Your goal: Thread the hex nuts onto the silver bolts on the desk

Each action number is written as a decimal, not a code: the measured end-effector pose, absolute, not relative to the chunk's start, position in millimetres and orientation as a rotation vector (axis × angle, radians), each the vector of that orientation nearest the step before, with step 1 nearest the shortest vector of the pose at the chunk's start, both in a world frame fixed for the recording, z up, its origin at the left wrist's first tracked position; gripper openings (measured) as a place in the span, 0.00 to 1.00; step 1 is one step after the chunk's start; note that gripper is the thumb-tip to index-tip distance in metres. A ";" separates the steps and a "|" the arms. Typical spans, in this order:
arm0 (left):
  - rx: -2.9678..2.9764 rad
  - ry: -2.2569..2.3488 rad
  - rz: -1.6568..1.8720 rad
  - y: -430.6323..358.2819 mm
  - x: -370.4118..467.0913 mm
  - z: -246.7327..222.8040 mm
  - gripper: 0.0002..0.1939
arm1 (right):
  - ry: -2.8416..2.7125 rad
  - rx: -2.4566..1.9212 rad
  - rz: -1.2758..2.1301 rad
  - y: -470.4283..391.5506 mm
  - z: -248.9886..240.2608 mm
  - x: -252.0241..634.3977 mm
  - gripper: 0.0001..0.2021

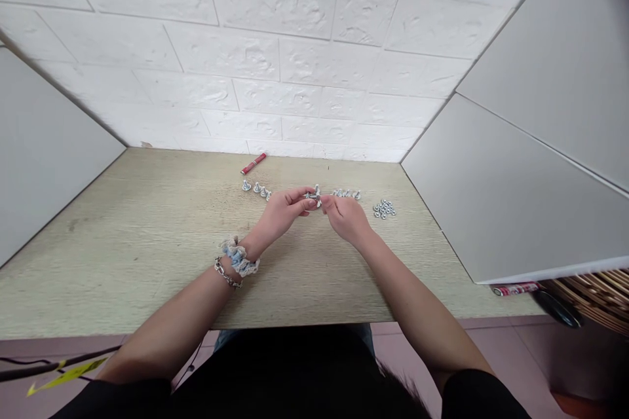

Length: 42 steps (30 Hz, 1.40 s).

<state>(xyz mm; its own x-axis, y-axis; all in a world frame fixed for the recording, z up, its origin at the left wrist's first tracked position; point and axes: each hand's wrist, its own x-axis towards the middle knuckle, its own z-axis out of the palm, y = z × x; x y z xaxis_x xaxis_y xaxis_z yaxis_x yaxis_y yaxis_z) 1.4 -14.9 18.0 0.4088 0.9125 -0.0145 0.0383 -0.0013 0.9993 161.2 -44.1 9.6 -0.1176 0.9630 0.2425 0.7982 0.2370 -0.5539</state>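
Note:
A small silvery bolt [311,196] with a wider, wing-like piece at its right end lies between the thumb and fingers of my left hand [286,208]. My right hand [345,215] is closed beside it, thumb and forefinger pinched at the bolt's right end; what sits between those fingertips is hidden. Left of my hands, several bolts [257,188] stand in a slanting row, partly covered by my left hand. Behind my right hand runs another row of similar metal bolts [348,194]. A cluster of small round nuts [384,209] lies farther right.
A red tube-like stick [253,163] rests near the brick-patterned wall. White panels [521,177] flank the wooden table [162,255] on both sides. By the right front edge are another red-and-white tube [515,289], a dark object [557,309] and a woven basket [597,298].

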 end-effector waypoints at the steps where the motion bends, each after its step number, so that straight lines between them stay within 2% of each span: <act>1: 1.409 0.920 0.868 -14.7 1.3 18.4 0.16 | -1.944 -1.586 0.386 -44.7 10.2 160.6 0.19; 4: 1.423 0.909 0.861 -14.8 0.5 20.1 0.15 | -1.886 -1.492 0.388 -46.8 11.9 157.3 0.12; 10: 1.437 0.895 0.842 -15.7 0.1 20.1 0.17 | -1.887 -1.401 0.365 -46.0 9.1 156.0 0.10; 13: 1.404 0.925 0.850 -16.1 0.8 19.1 0.18 | -1.755 -1.495 0.443 -44.9 6.7 160.4 0.22; 15: 1.389 0.932 0.845 -16.2 1.3 18.8 0.18 | -1.666 -1.491 0.479 -44.9 7.0 163.1 0.26; 17: 1.380 0.930 0.849 -16.3 1.4 18.9 0.18 | -1.644 -1.448 0.462 -45.7 9.1 163.6 0.23; 20: 1.368 0.922 0.867 -16.3 1.1 19.6 0.18 | -1.701 -1.408 0.412 -47.6 12.8 160.1 0.12; 27: 1.381 0.894 0.857 -17.1 0.1 22.0 0.19 | -1.843 -1.354 0.369 -47.3 10.6 155.9 0.10; 28: 1.379 0.900 0.854 -17.3 0.2 22.1 0.19 | -1.835 -1.367 0.389 -46.8 9.8 157.3 0.11; 31: 1.375 0.918 0.832 -18.1 0.8 22.1 0.19 | -1.747 -1.402 0.495 -45.9 8.4 162.0 0.24; 33: 1.374 0.923 0.829 -18.4 1.2 21.9 0.19 | -1.689 -1.394 0.528 -46.2 9.0 163.3 0.26; 37: 1.357 0.911 0.874 -18.1 1.5 21.8 0.19 | -1.730 -1.368 0.470 -47.7 11.7 159.2 0.13; 42: 1.353 0.895 0.854 -17.2 1.2 21.6 0.17 | -1.855 -1.405 0.409 -46.4 9.0 156.8 0.11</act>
<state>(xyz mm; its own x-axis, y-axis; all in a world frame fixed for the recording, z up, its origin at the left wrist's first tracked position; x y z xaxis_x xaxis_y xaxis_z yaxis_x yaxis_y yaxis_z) 1.2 -17.2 21.6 0.4264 0.9037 -0.0388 0.0041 0.0409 0.9992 156.8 -46.4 9.0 -0.1064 0.9208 0.3752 0.6778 0.3433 -0.6501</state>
